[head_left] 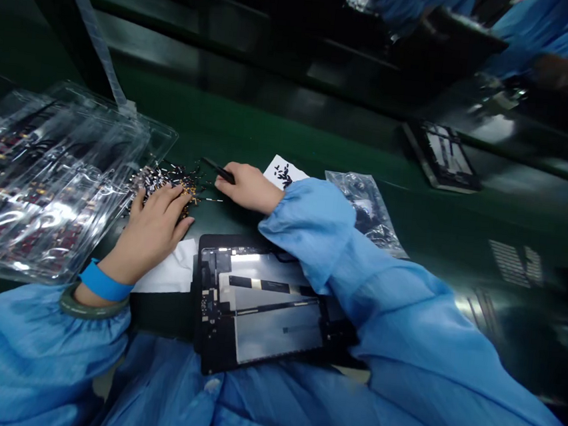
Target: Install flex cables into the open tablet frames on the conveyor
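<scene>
On a green counter (232,124), the spread left grip (154,219) is overlapping tiny black-and-gold parts (192,182), the right grip (249,187) clasping a slim black tool (216,169).

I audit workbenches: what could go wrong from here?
The left hand is on a loose pile of small parts, so some might scatter. The right sleeve crosses over the open device and could brush its bare insides. The dark tool in the right hand might scratch a part.
</scene>
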